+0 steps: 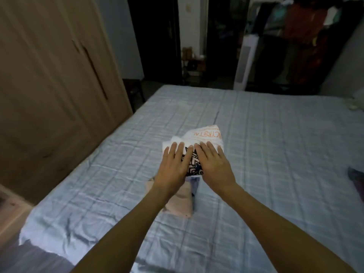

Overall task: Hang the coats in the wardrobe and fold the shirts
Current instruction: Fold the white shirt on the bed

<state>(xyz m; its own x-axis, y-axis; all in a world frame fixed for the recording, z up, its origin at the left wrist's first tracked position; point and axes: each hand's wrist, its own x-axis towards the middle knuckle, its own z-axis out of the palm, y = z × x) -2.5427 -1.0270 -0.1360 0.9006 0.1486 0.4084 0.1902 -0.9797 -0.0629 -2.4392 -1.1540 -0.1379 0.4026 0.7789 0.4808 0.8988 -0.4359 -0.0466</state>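
white shirt with orange lettering, where does it lie? — one
middle of the frame, folded into a small bundle on the pale blue checked bed, with a dark patterned panel showing between the hands. — two
which way does it run? — one
its long axis goes from lower left to upper right. the lettering follows the far edge, which sits ruffled, not square. — two
room about it? — one
bare bedspread above and to the right. a pink garment lies just below it with a bluish one beside that, and a dark cloth sits at the right edge of the frame, well apart. the bed's left edge slants up beside the brown wardrobe, doors closed. — two
and the hands? — one
both arms reach in from the bottom, palms down. left hand and right hand lie flat on the bundle side by side, fingers straight and pressing, gripping nothing. — two
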